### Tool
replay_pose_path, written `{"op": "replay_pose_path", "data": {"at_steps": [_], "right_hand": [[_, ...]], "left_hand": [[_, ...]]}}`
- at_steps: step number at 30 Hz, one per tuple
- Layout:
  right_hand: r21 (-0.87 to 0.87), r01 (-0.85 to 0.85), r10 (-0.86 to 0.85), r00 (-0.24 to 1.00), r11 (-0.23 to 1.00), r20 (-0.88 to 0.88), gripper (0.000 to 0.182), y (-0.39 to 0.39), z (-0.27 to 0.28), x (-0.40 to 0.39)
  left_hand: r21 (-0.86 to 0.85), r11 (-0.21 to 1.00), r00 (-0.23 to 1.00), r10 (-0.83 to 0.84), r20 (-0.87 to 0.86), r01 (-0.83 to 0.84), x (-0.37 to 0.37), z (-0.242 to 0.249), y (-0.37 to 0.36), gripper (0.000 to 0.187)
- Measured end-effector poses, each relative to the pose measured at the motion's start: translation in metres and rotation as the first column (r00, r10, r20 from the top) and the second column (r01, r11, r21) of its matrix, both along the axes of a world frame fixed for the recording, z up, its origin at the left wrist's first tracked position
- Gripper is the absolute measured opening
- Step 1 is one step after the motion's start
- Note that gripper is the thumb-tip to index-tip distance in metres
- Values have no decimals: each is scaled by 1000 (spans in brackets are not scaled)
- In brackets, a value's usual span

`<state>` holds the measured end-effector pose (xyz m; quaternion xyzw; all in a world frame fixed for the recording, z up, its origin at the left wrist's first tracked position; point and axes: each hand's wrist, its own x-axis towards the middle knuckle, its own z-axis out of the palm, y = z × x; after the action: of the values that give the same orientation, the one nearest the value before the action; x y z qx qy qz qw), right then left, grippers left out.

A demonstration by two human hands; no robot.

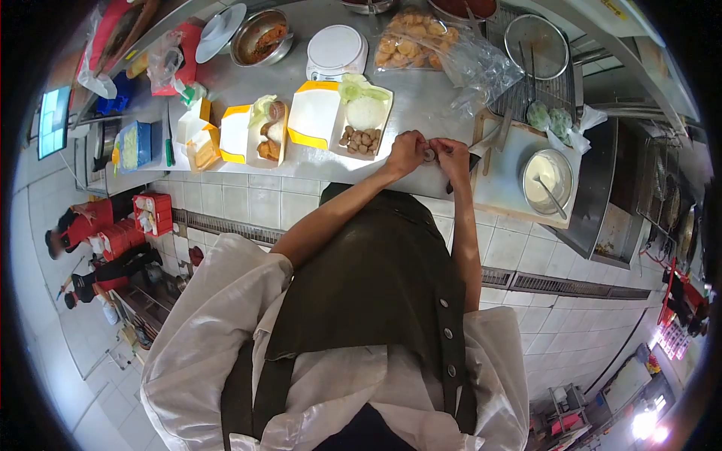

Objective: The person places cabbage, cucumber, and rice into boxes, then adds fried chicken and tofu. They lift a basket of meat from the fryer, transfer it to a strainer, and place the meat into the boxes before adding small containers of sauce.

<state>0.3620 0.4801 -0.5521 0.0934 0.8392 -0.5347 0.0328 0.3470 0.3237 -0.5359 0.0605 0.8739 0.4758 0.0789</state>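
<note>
My left hand (407, 152) and my right hand (453, 160) meet over the front of the steel counter, fingers pinched together. Between them is a small, round, pale thing (429, 155), too small to name, that both hands grip. Just left of my hands stands an open yellow-and-white takeaway box (310, 137) holding white rice (365, 113), lettuce (363, 89) and brown meat pieces (359, 140). A knife (487, 143) with a dark handle lies close by my right hand.
Two more open takeaway boxes (235, 137) (188, 129) stand further left. Behind are a white scale (337, 50), a bag of round golden food (414, 41) and a metal bowl (259, 37). On the right, a bowl of creamy sauce (547, 180) sits on a cutting board (500, 177). Co-workers (79, 225) are far left.
</note>
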Motion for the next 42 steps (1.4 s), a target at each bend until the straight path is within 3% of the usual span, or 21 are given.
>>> {"op": "replay_pose_path", "data": {"at_steps": [3,6,9,12,15,18,21,22,24,25,26,28,30,31,34,35,36,37,39,40,42], "right_hand": [[-156,13,7,992,988,129,19,5,-2,6],[-311,55,-11,990,949,142,25,3,-16,20],[-304,93,-49,988,948,148,36,-5,3,31],[131,48,-33,993,990,-113,49,-11,1,44],[10,93,-92,992,996,-84,56,-25,26,52],[-26,66,-68,992,997,-104,57,-23,17,51],[12,80,-76,981,997,-176,41,-27,11,48],[-101,63,-73,993,993,-95,36,-26,15,42],[-318,51,-28,997,947,76,27,-24,26,27],[-308,22,-5,999,951,54,25,-31,35,14],[-296,-6,18,999,955,37,23,-42,51,1],[-297,-49,79,993,954,89,21,-69,80,-30],[17,-245,244,958,969,-148,22,-92,82,-65],[186,-300,341,907,936,-249,22,-104,85,-79],[344,-340,402,907,875,-126,22,-118,76,-101],[398,-338,419,898,853,-134,23,-121,76,-106],[451,-334,437,888,827,-143,24,-120,79,-103],[502,-328,454,878,800,-150,26,-118,83,-100],[485,-242,392,889,840,-237,38,-114,94,-93],[312,-288,336,936,905,-110,44,-107,88,-93],[-55,-272,278,941,961,196,59,-91,55,-89]], "left_hand": [[-14,1000,1000,2,3,-2,-3,-2,2,6],[-15,1000,1000,21,-23,-21,-3,-13,2,10],[-7,999,998,41,-43,-42,0,-17,1,13],[-4,1000,997,31,-67,-31,0,-10,2,15],[6,1000,996,31,-80,-31,1,-8,3,15],[44,998,998,47,-50,-45,4,-14,1,16],[107,992,994,51,93,-60,4,-1,-3,16],[130,989,987,50,153,-71,4,9,-7,16],[194,975,991,91,103,-110,7,31,-21,17],[223,966,990,115,80,-130,7,37,-32,17],[379,907,977,124,171,-182,7,42,-44,23],[486,794,922,236,308,-366,22,64,-78,27],[498,641,799,348,490,-584,44,65,-123,26],[392,650,738,424,524,-651,57,68,-142,25],[447,515,659,367,657,-732,86,45,-178,37],[469,467,638,323,699,-750,84,37,-185,40],[452,449,609,314,728,-771,82,-9,-186,40],[529,359,636,343,691,-769,82,-1,-179,52],[437,500,646,398,651,-748,64,17,-171,59],[485,467,663,385,642,-740,63,-6,-168,64],[446,535,686,432,585,-717,61,-10,-164,67]]}}
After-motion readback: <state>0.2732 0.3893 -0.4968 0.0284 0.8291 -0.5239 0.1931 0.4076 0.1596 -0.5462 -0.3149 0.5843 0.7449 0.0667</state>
